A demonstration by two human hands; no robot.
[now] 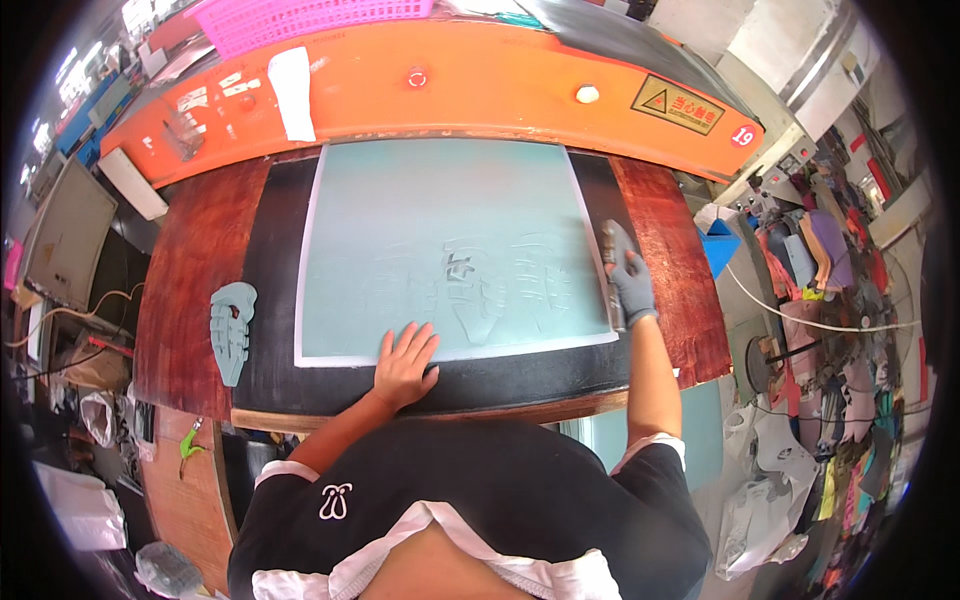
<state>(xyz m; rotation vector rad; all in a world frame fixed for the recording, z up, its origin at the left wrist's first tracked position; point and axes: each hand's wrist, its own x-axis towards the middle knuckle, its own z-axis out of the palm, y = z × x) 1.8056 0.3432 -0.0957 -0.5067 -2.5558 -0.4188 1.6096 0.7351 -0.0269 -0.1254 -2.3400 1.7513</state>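
Head view: the right hand [636, 288], in a grey glove, was closed around a long narrow tool [614, 298] whose long axis ran front to back, alongside the pale green sheet's [440, 200] right edge. The sheet lay left of that grip, on the black pad [272, 260] of the desk [195, 250]. The left hand [402, 368], fingers spread and holding nothing, rested at the near edge, closer to the sheet's marked middle.

Sheet [445, 215], left grip [404, 368], right grip [636, 287] holding tool [611, 265]
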